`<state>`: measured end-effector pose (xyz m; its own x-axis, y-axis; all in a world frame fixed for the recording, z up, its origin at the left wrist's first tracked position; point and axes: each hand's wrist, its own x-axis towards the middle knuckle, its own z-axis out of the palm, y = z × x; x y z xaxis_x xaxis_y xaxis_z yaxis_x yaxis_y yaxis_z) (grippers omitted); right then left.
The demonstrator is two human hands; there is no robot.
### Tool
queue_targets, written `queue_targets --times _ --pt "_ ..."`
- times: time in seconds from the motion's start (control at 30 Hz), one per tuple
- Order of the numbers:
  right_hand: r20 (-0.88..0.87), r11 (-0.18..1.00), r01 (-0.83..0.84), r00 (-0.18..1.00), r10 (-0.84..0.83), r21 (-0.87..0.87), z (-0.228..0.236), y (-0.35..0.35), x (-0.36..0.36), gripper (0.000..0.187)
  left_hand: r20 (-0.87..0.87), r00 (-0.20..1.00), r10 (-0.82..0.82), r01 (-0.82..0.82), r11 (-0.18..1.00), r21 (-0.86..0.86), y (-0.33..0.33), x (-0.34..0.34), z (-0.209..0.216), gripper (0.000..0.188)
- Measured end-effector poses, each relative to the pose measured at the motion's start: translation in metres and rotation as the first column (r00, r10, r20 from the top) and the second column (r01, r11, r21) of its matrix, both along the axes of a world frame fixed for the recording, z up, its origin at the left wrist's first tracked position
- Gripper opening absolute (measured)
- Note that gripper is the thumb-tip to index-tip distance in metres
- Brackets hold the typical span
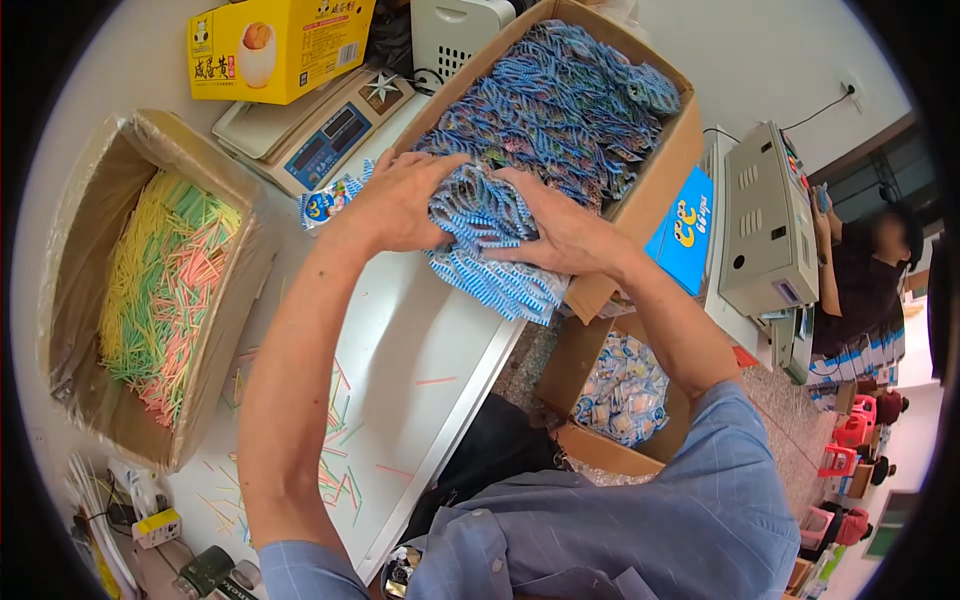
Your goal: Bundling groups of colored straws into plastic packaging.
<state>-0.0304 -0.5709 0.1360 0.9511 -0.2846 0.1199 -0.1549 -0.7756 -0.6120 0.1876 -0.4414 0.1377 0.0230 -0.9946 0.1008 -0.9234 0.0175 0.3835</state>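
The left hand (pixel 410 205) and the right hand (pixel 565 230) clasp between them a thick bundle of blue-and-white striped packets (pixel 485 215), fingers wrapped on it from 9 and 3 o'clock; it sits near the middle of the view, its lower end fanned out toward 5 o'clock over the table edge. The step in hand looks like handling a gathered clump of packets as one mass; moving it would call for even pressure from both palms, since the loose lower layers could slip out. Just beyond the hands, toward 1 o'clock, a large cardboard carton (pixel 665 165) is heaped with similar packets (pixel 560 90). Close by the left hand, toward 9 o'clock, lies a loose packet (pixel 322 207), with a weighing scale (pixel 330 140) at 10 o'clock and a yellow box (pixel 280 55) past it. Further out at 9 o'clock, a plastic-lined carton (pixel 230 300) holds thin yellow, green and pink sticks (pixel 165 290); more sticks are strewn over the white table (pixel 410 350) toward 7 o'clock. Between 4 and 5 o'clock, below the table edge, a smaller carton (pixel 570 375) contains small clear-and-blue packs (pixel 625 395), their contents too small to identify.
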Motion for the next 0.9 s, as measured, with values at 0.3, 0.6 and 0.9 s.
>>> queue_targets --times 0.3,0.6,0.9 --pt "-0.196 0.994 -0.010 0.980 0.032 0.113 0.012 0.002 -0.002 0.112 -0.030 0.999 0.028 -0.035 0.954 -0.298 0.042 -0.024 0.020 0.116" --pt "-0.173 0.872 -0.018 0.978 0.117 0.489 0.012 -0.030 0.000 0.092 0.128 0.970 0.208 -0.117 0.856 -0.504 0.007 -0.030 -0.035 0.077" --pt "-0.177 0.955 0.015 0.983 0.039 0.296 0.021 -0.022 0.009 0.069 -0.019 0.962 0.272 -0.208 0.688 -0.696 0.031 -0.038 -0.044 0.085"
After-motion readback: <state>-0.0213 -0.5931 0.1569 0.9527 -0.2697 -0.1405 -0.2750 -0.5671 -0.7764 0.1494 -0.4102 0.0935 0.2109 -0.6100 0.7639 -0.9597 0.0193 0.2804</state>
